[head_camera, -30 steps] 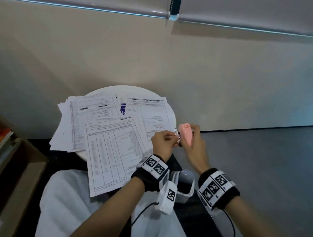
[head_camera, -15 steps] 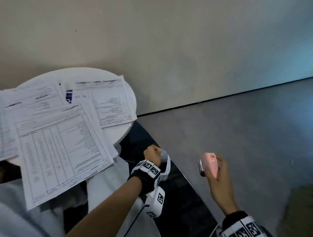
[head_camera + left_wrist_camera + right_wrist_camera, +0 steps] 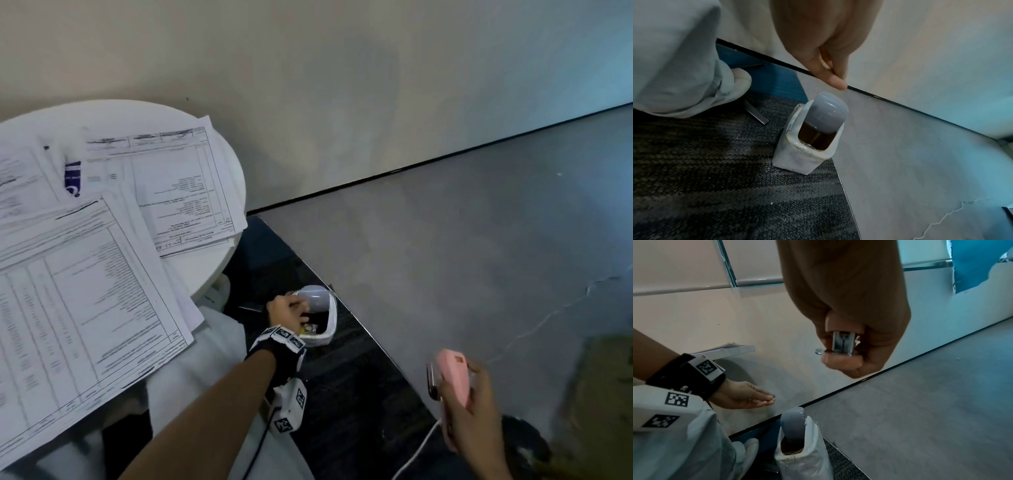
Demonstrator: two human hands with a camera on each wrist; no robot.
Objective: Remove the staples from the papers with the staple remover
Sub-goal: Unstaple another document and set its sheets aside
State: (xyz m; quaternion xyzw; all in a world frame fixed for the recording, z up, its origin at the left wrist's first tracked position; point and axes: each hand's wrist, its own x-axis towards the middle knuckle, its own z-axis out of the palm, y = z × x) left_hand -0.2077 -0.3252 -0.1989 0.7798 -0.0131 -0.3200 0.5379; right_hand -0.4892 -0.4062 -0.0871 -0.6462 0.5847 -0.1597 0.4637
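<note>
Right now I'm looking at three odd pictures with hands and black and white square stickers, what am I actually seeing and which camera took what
No machine here: a person works with bare hands, wearing cameras. The patterned squares are markers on the wrist straps.

The wide picture comes from a head camera. It shows printed papers spread over a round white table.

The left hand hovers over a small bin on the floor; that wrist's camera looks down into the bin, its grey swing lid tipped. The fingers look relaxed in the right wrist view, and no staple is visible.

The right hand grips the pink staple remover; its own wrist camera shows the remover's metal end.
</note>
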